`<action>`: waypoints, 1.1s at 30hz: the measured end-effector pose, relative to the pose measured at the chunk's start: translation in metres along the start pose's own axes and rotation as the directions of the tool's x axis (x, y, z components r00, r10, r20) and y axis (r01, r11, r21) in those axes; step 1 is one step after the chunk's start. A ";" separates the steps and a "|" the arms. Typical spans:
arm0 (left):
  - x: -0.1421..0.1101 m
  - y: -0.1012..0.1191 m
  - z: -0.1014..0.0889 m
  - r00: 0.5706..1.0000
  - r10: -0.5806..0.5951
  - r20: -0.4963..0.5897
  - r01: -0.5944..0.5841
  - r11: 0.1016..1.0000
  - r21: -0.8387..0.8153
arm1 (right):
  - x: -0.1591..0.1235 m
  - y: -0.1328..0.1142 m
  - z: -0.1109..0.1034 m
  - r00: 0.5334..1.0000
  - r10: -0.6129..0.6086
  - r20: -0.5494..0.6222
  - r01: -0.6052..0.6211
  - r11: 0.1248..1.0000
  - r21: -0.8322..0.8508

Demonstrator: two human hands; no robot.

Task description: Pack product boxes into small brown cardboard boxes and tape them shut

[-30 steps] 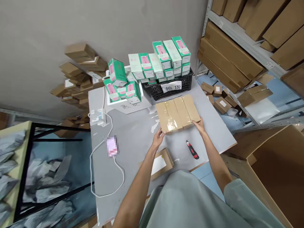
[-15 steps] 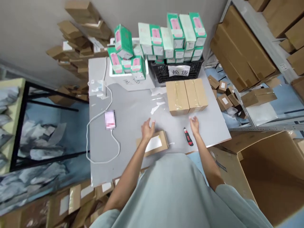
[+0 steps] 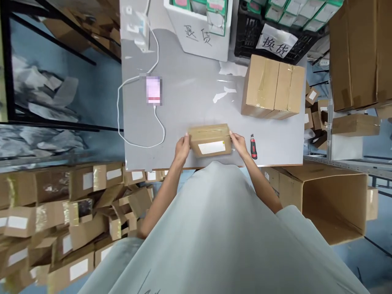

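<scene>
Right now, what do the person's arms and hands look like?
The left hand and right hand are bare, no gloves. Both forearms are bare too, below loose, pale grey-green sleeves that end near the elbows.

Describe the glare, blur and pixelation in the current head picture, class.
Head view: tape on the lower-left cartons shines; a pixelated patch covers whatever meets the white cable. Head view again: the held carton looks slightly soft, its label unreadable, while handwriting on the white bin is legible.
</scene>
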State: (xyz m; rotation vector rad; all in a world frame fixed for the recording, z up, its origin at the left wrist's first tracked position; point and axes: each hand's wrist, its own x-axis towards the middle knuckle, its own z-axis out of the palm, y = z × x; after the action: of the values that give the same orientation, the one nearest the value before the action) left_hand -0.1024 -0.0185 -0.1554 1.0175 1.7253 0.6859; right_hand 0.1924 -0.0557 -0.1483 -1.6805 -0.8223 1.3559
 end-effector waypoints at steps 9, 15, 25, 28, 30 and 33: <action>-0.032 -0.026 -0.007 0.986 0.156 -0.058 -0.154 0.987 0.034 | -0.040 0.030 0.010 0.994 -0.051 -0.098 0.059 0.995 0.081; -0.014 -0.034 -0.017 0.992 0.128 0.023 -0.129 0.985 0.116 | -0.029 0.052 0.000 0.996 -0.084 -0.031 0.083 0.996 -0.039; -0.005 -0.018 -0.031 0.952 0.281 0.124 -0.293 0.952 0.090 | -0.003 0.068 -0.087 0.899 0.091 -0.428 -0.369 0.682 -0.631; -0.005 -0.016 -0.037 0.927 0.309 0.213 -0.337 0.935 0.110 | -0.004 0.070 -0.085 0.910 0.095 -0.404 -0.359 0.670 -0.650; -0.002 -0.019 -0.042 0.915 0.304 0.265 -0.343 0.932 0.116 | -0.005 0.065 -0.081 0.924 0.071 -0.376 -0.321 0.678 -0.661; 0.003 -0.027 -0.047 0.895 0.297 0.333 -0.345 0.934 0.096 | -0.007 0.048 -0.073 0.946 0.015 -0.324 -0.235 0.720 -0.653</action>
State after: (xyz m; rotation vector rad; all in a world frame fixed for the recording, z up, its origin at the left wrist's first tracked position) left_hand -0.1555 -0.0282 -0.1616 1.4598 1.3584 0.5648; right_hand 0.2619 -0.0979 -0.1805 -2.4896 -1.1278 0.8670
